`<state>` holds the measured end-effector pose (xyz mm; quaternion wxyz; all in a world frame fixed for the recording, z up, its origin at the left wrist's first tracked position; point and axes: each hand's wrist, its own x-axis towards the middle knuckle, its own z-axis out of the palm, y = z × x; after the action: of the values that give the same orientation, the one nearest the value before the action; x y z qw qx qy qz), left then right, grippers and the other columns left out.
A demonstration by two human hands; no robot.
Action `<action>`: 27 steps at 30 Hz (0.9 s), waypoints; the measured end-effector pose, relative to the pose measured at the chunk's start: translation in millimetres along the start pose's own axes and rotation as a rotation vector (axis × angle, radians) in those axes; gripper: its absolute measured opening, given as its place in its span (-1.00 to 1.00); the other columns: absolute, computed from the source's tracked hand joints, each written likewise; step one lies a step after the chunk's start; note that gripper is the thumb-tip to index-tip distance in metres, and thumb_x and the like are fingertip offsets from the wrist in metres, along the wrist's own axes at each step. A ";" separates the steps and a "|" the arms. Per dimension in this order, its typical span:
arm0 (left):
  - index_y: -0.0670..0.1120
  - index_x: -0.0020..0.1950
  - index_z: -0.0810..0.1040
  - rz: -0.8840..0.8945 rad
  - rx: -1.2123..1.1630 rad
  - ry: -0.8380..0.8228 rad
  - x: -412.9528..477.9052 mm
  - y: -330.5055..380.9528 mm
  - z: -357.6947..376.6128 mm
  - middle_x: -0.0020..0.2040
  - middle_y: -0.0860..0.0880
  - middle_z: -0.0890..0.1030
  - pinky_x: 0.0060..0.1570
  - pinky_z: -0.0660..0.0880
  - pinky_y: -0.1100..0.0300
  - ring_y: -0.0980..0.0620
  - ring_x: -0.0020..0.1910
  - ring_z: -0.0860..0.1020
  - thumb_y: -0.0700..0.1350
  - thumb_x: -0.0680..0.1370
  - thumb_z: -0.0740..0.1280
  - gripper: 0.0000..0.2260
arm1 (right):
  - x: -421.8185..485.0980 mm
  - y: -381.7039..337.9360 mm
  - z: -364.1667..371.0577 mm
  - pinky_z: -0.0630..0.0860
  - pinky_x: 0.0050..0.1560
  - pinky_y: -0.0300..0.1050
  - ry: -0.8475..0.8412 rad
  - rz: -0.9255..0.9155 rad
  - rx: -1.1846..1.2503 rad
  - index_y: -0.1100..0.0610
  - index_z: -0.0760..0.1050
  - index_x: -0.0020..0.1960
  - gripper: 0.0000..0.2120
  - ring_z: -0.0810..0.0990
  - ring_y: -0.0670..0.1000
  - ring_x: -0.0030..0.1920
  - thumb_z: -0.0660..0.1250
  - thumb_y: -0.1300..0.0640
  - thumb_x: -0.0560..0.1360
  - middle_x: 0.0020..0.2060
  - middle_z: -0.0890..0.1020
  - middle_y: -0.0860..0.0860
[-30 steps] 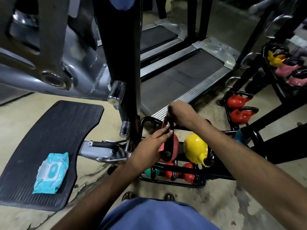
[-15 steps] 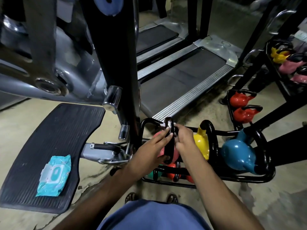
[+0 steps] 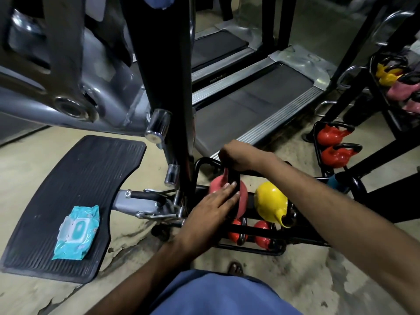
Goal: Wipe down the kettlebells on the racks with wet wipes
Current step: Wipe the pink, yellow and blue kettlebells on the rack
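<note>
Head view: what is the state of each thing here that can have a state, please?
pink kettlebell: upright on the rack, handle up, both hands on it.
right hand: grips the pink kettlebell's handle.
left hand: fingers straight, flat against the pink kettlebell; no wipe visible.
yellow kettlebell: tipped on the rack, handle toward the person.
wipes pack: lying flat on the black mat, lid closed.
</note>
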<state>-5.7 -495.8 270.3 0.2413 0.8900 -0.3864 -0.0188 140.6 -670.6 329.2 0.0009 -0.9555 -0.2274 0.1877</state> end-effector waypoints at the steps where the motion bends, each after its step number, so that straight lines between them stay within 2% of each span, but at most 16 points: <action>1: -0.05 0.65 0.21 0.005 -0.010 0.000 -0.6 0.2 -0.8 0.68 -0.04 0.10 0.58 0.14 0.15 0.01 0.64 0.13 -0.27 0.48 0.49 -0.20 | -0.4 -5.4 -5.3 0.57 -0.17 -0.01 -0.079 -0.039 -0.077 0.19 0.63 -0.11 -0.79 0.67 0.28 -0.10 0.28 0.09 0.47 -0.14 0.69 0.22; 3: -0.04 0.65 0.23 0.001 -0.024 0.001 -1.4 0.6 -2.6 0.68 -0.02 0.11 0.56 0.01 0.28 0.03 0.62 0.14 -0.24 0.49 0.48 -0.23 | -3.6 -14.0 -13.6 0.50 -0.23 -0.06 -0.147 -0.067 -0.176 0.19 0.63 -0.06 -0.83 0.66 0.25 -0.08 0.32 0.13 0.47 -0.09 0.69 0.18; 5: -0.03 0.65 0.23 -0.006 -0.031 0.005 -1.8 0.2 -3.6 0.68 -0.01 0.09 0.54 -0.01 0.30 0.04 0.61 0.15 -0.21 0.51 0.47 -0.25 | -9.5 -16.8 -22.4 0.50 -0.24 -0.05 -0.120 -0.076 -0.229 0.18 0.63 -0.05 -0.84 0.66 0.24 -0.06 0.32 0.13 0.48 -0.08 0.69 0.17; 8: -0.04 0.66 0.19 -0.005 -0.053 0.003 -0.5 3.1 -6.2 0.69 -0.02 0.07 0.56 0.04 0.23 0.03 0.64 0.11 -0.23 0.53 0.44 -0.25 | -15.8 -7.0 -15.6 0.50 -0.21 -0.04 0.052 -0.002 -0.213 0.18 0.63 -0.07 -0.83 0.67 0.25 -0.02 0.31 0.12 0.49 -0.08 0.69 0.17; 10: -0.05 0.66 0.20 -0.019 -0.075 0.004 0.3 5.0 -6.6 0.69 -0.02 0.08 0.55 0.04 0.24 0.02 0.64 0.13 -0.23 0.53 0.44 -0.26 | -21.5 2.7 -1.7 0.52 -0.17 0.01 0.224 0.125 -0.074 0.18 0.59 -0.15 -0.82 0.67 0.27 -0.04 0.28 0.09 0.49 -0.13 0.68 0.20; 13: -0.06 0.62 0.31 -0.028 -0.110 0.032 0.2 4.5 -3.9 0.67 -0.01 0.17 0.53 0.12 0.27 0.02 0.61 0.23 -0.17 0.54 0.46 -0.33 | -29.7 11.3 42.4 0.40 -0.29 -0.01 0.511 0.476 0.450 0.19 0.40 -0.37 -0.74 0.60 0.21 -0.29 0.26 0.10 0.46 -0.39 0.57 0.19; 15: -0.05 0.60 0.35 -0.028 -0.140 0.050 -0.3 0.8 -0.5 0.66 0.03 0.20 0.52 0.21 0.26 0.04 0.59 0.27 -0.16 0.55 0.46 -0.37 | -33.0 2.8 72.6 0.37 -0.30 -0.01 0.620 0.652 1.001 0.30 0.42 -0.38 -0.69 0.50 0.10 -0.37 0.33 0.12 0.45 -0.45 0.50 0.18; 17: -0.03 0.58 0.38 -0.032 -0.162 0.063 0.2 -1.7 0.2 0.65 0.07 0.22 0.51 0.27 0.25 0.07 0.59 0.28 -0.15 0.56 0.44 -0.41 | -31.5 -15.0 90.6 0.50 -0.28 0.04 0.592 0.724 1.719 0.43 0.53 -0.22 -0.69 0.57 0.12 -0.31 0.30 0.13 0.44 -0.33 0.60 0.24; 18: -0.02 0.58 0.38 -0.032 -0.166 0.062 0.9 -2.3 -0.1 0.65 0.08 0.22 0.51 0.30 0.22 0.08 0.59 0.28 -0.15 0.57 0.42 -0.43 | -33.1 -24.0 89.3 0.60 -0.29 0.03 0.522 0.767 2.007 0.44 0.57 -0.12 -0.68 0.64 0.15 -0.31 0.24 0.16 0.51 -0.26 0.67 0.27; 19: -0.02 0.58 0.39 -0.030 -0.165 0.060 1.6 -3.2 -0.4 0.65 0.09 0.22 0.50 0.33 0.17 0.09 0.59 0.28 -0.15 0.57 0.41 -0.43 | -32.2 -30.1 86.6 0.64 -0.33 -0.04 0.436 0.760 2.244 0.43 0.58 -0.05 -0.67 0.70 0.15 -0.32 0.14 0.20 0.59 -0.24 0.70 0.26; 20: -0.02 0.58 0.38 -0.028 -0.167 0.058 2.2 -4.1 -0.3 0.65 0.09 0.22 0.49 0.36 0.14 0.09 0.59 0.28 -0.15 0.56 0.40 -0.43 | -32.2 -32.4 82.3 0.64 -0.39 -0.12 0.359 0.747 2.391 0.39 0.58 -0.02 -0.63 0.72 0.12 -0.36 0.05 0.22 0.64 -0.26 0.72 0.23; 21: -0.03 0.58 0.38 -0.028 -0.169 0.054 2.2 -4.9 -0.3 0.65 0.09 0.23 0.48 0.38 0.11 0.08 0.58 0.29 -0.17 0.55 0.40 -0.42 | -31.9 -34.1 79.0 0.61 -0.45 -0.18 0.357 0.730 2.464 0.36 0.58 -0.01 -0.61 0.71 0.10 -0.39 0.00 0.22 0.67 -0.27 0.73 0.19; 23: -0.02 0.58 0.38 -0.031 -0.159 0.041 1.8 -6.0 -0.4 0.65 0.10 0.22 0.47 0.39 0.10 0.08 0.58 0.30 -0.19 0.53 0.41 -0.39 | -33.2 -36.9 73.5 0.59 -0.46 -0.19 0.385 0.741 2.441 0.34 0.58 -0.01 -0.62 0.71 0.10 -0.39 0.01 0.24 0.66 -0.29 0.73 0.18; 24: -0.01 0.59 0.37 -0.032 -0.148 0.035 1.7 -6.4 -0.6 0.65 0.10 0.21 0.48 0.38 0.10 0.08 0.58 0.30 -0.19 0.53 0.42 -0.38 | -35.6 -40.6 71.6 0.62 -0.41 -0.14 0.470 0.761 2.374 0.35 0.60 -0.04 -0.66 0.72 0.14 -0.35 0.07 0.26 0.65 -0.29 0.72 0.20; 25: 0.00 0.59 0.36 -0.032 -0.137 0.030 1.6 -6.8 -1.1 0.66 0.10 0.20 0.49 0.36 0.12 0.07 0.58 0.30 -0.20 0.52 0.42 -0.36 | -34.9 -41.7 76.7 0.66 -0.33 -0.05 0.597 0.777 2.219 0.33 0.62 -0.08 -0.70 0.72 0.18 -0.30 0.14 0.26 0.63 -0.27 0.72 0.22; 27: -0.01 0.59 0.36 -0.033 -0.127 0.024 1.6 -6.6 -1.4 0.66 0.09 0.19 0.51 0.31 0.18 0.06 0.57 0.30 -0.21 0.51 0.43 -0.35 | -38.1 -40.6 86.9 0.66 -0.11 0.10 0.836 0.786 1.600 0.20 0.67 -0.11 -0.76 0.71 0.18 -0.18 0.29 0.16 0.62 -0.22 0.74 0.16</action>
<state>0.2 -492.5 268.8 0.3017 0.8792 -0.3669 -0.0368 60.3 -658.1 265.7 0.6653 -0.6701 0.3194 -0.0797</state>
